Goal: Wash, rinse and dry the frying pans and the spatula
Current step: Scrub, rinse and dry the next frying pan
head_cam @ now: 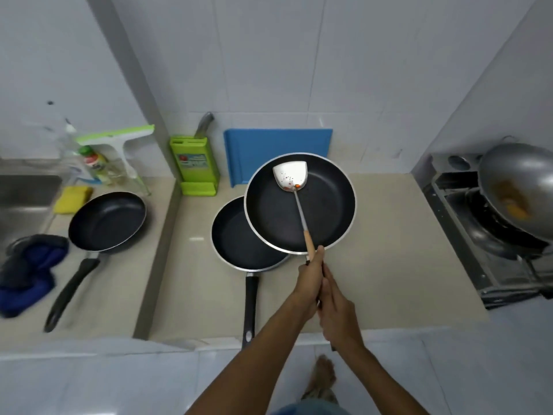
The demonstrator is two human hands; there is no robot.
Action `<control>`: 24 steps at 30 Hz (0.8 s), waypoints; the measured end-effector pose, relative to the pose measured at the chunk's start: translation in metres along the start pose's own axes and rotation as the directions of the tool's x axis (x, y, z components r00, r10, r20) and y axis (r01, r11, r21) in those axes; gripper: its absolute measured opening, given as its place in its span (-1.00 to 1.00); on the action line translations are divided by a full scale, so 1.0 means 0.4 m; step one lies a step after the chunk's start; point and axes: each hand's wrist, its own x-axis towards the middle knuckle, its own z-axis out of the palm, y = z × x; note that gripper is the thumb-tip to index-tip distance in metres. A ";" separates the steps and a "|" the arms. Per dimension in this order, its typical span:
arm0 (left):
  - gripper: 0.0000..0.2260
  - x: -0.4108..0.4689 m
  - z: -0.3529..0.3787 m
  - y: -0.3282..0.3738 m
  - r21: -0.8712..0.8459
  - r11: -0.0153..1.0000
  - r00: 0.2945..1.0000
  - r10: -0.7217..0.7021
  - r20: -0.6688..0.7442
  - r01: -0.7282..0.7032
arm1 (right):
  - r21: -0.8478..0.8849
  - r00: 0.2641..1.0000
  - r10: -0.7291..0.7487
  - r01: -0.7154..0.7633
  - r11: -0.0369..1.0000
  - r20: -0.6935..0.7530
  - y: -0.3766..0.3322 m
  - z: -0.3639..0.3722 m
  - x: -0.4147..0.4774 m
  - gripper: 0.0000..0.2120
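Note:
A black frying pan (326,205) is held just above the beige counter (389,250), overlapping a second black pan (236,238) that sits on the counter with its handle toward me. My right hand (338,313) grips the raised pan's black handle, which is mostly hidden. A steel spatula (291,175) with red food specks lies with its blade in that pan, and my left hand (309,280) grips its wooden handle. A third black pan (104,223) rests at the left beside the sink (24,199).
A yellow sponge (73,199) and dish soap bottle (94,166) stand by the sink, with a blue cloth (27,274) at its front edge. A green knife block (194,163) and blue cutting board (278,145) lean on the wall. A dirty wok (514,190) sits on the stove at right.

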 end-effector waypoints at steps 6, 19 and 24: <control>-0.57 -0.201 -0.296 0.060 -0.027 0.990 0.987 0.137 -0.078 -0.140 | -0.011 0.988 -0.115 0.117 0.993 0.104 -0.113 0.261 -0.134 -0.43; -0.55 -0.525 -0.899 0.139 -0.180 0.918 0.883 0.264 -0.388 -0.353 | -0.001 0.847 -0.258 0.292 0.956 0.465 -0.336 0.808 -0.300 -0.51; -0.47 -0.582 -1.109 0.190 -0.224 0.877 0.818 0.266 -0.510 -0.425 | 0.005 0.776 -0.277 0.332 0.943 0.566 -0.430 1.010 -0.314 -0.63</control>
